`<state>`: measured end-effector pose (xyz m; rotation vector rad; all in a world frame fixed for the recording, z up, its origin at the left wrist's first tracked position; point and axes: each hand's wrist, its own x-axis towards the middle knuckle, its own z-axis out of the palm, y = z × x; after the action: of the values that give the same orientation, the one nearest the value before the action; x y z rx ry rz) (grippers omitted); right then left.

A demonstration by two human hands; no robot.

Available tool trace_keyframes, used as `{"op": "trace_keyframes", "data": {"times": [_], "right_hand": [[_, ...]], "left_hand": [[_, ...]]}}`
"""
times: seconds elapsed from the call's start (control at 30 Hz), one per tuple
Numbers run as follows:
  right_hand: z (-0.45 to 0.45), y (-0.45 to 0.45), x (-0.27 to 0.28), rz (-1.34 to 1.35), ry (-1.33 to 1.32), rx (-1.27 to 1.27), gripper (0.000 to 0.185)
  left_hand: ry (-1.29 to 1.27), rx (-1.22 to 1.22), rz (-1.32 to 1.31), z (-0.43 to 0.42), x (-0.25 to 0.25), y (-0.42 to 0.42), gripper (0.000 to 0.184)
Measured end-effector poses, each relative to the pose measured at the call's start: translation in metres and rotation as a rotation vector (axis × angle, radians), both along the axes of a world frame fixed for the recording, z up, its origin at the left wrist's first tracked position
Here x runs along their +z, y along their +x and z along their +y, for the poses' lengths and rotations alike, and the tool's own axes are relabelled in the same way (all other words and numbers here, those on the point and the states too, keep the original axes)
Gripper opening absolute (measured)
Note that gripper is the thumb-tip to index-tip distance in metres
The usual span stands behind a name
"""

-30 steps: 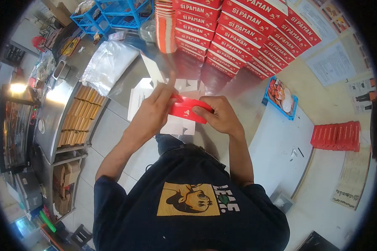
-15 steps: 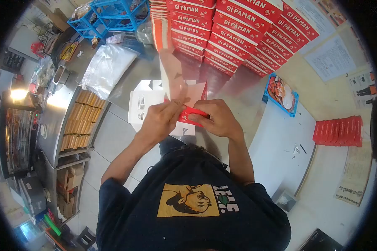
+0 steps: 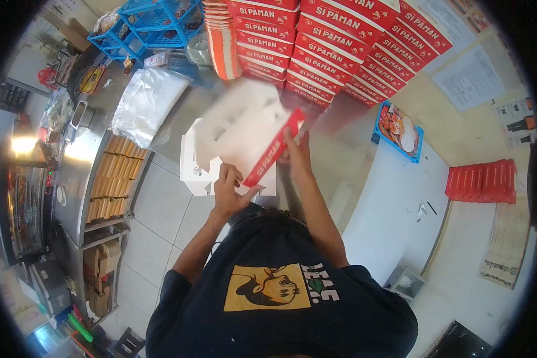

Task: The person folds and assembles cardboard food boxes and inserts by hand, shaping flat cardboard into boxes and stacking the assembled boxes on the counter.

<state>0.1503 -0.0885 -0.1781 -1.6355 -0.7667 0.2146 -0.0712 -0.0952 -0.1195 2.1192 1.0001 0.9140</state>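
Observation:
Between my hands is a partly folded cardboard food box, white inside, with a red side panel lettered "SI PAMAN". Its far part is blurred by motion. At the panel's near left end, my left hand grips the box with bent fingers and thumb. My right hand is closed on the other end of the red panel, further from my body and to the right. Under the held box lies a flat white box blank on the steel table, mostly covered from view.
Tall stacks of red boxes stand at the table's back, beside a pile of flat cartons. Clear plastic bags lie left of them, near blue baskets. A blue-rimmed picture tray and red packets are to the right.
The box has opened out and tilted, showing its white inside and the lettered red panel. My right hand has moved up along the panel; my left hand has shifted lower.

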Motion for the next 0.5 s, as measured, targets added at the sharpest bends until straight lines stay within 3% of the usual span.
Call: {"op": "trace_keyframes", "data": {"times": [0.07, 0.13, 0.2, 0.23, 0.3, 0.33, 0.4, 0.47, 0.5], "right_hand": [[-0.004, 0.011, 0.003, 1.125, -0.161, 0.254, 0.101], [-0.001, 0.009, -0.003, 1.146, -0.234, 0.198, 0.090], [0.001, 0.003, -0.032, 0.905, -0.171, 0.146, 0.065], [0.000, 0.004, -0.041, 0.898, -0.182, 0.158, 0.065], [-0.003, 0.004, -0.053, 0.442, -0.098, 0.250, 0.047], [-0.005, -0.004, -0.038, 0.438, -0.104, 0.265, 0.047], [-0.013, -0.025, 0.012, 0.044, -0.113, 0.266, 0.048], [-0.019, -0.030, 0.018, -0.099, -0.090, 0.409, 0.044], [-0.023, -0.033, 0.020, -0.284, -0.090, 0.567, 0.042]], "left_hand": [[-0.003, 0.018, 0.035, 0.001, -0.024, -0.009, 0.037], [-0.021, -0.047, 0.192, 0.003, -0.048, -0.019, 0.037], [-0.011, -0.009, 0.301, 0.006, -0.049, -0.020, 0.039], [0.002, 0.010, 0.417, 0.009, -0.040, -0.019, 0.041], [-0.003, 0.073, 0.346, 0.017, -0.015, -0.003, 0.045], [-0.001, 0.121, 0.283, 0.023, -0.007, 0.007, 0.048], [-0.044, 0.159, 0.184, 0.043, -0.018, 0.030, 0.050], [-0.993, 0.185, -0.600, 0.063, -0.032, 0.054, 0.043], [-0.989, 0.192, -0.610, 0.071, -0.044, 0.062, 0.043]]}}
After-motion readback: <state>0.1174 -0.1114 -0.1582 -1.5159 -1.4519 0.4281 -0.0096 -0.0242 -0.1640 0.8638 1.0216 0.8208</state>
